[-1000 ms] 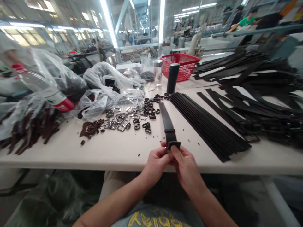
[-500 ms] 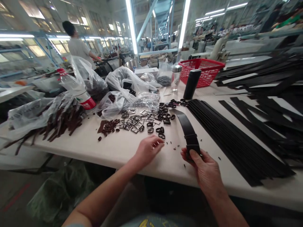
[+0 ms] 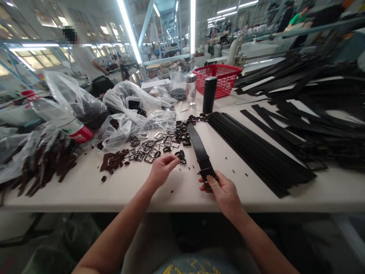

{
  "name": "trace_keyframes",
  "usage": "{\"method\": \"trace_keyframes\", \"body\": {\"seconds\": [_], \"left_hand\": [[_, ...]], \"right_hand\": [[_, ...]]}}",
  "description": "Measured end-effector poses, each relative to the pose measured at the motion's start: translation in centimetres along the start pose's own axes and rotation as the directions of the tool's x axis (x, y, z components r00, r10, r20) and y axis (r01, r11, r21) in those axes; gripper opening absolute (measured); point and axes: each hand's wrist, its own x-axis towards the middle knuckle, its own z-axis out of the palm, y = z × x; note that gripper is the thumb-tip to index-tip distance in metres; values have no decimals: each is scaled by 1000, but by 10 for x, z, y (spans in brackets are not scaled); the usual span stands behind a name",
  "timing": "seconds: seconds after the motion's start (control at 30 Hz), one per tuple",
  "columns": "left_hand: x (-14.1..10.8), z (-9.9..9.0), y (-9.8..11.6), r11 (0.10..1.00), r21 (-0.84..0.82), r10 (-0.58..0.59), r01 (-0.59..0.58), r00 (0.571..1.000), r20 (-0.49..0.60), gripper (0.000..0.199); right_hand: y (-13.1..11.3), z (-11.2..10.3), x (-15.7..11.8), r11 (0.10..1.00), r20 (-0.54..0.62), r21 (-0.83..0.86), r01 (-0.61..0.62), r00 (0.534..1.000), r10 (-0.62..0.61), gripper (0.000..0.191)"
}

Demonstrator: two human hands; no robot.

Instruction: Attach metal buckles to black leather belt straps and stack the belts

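Observation:
My right hand (image 3: 224, 190) grips the buckle end of a black leather belt (image 3: 202, 152), thumb on top and fingers underneath. A narrow keeper loop crosses the strap above my thumb, and the strap's far part reaches away over the table. My left hand (image 3: 164, 170) is closed in a pinch just left of the belt. Its fingertips meet the edge of a few black belt loops (image 3: 181, 155); whether one is between them is hidden. Beyond it lie loose metal buckles (image 3: 149, 149), more black loops (image 3: 182, 131) and small brown loops (image 3: 116, 159).
Black straps (image 3: 256, 148) lie side by side to the right, with a heap of more strips (image 3: 322, 114) behind. A dark flask (image 3: 210, 95), a glass bottle (image 3: 191, 91) and a red basket (image 3: 218, 70) stand at the back. Plastic bags (image 3: 134, 97) and a plastic bottle (image 3: 61, 118) are left.
The view has swung right, so the scene sits further left. My left hand's fingers have drawn together beside the black loops. My right hand still holds the belt, now straighter and flatter.

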Motion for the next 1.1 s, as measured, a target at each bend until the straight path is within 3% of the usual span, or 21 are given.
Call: {"method": "trace_keyframes", "body": {"seconds": [0.1, 0.23, 0.57, 0.67, 1.1], "left_hand": [[-18, 26, 11, 899, -412, -127, 148, 989, 79, 26], [-33, 50, 21, 770, -594, -185, 234, 972, 143, 25], [-33, 53, 22, 761, -615, -184, 209, 977, 104, 18], [-32, 54, 24, 753, -622, -185, 217, 976, 116, 29], [-25, 42, 19, 831, -504, -96, 237, 953, 289, 27]], "right_hand": [[-2, 2, -1, 999, 8, -41, 3, 1000, -3, 45], [-8, 3, -3, 996, -8, -89, 28, 1000, -29, 42], [-10, 3, -2, 985, 64, -162, 65, 996, -55, 29], [-11, 1, 0, 988, 103, -142, 54, 994, -39, 29], [-11, -2, 2, 995, 183, -92, 36, 983, -19, 29]]}}
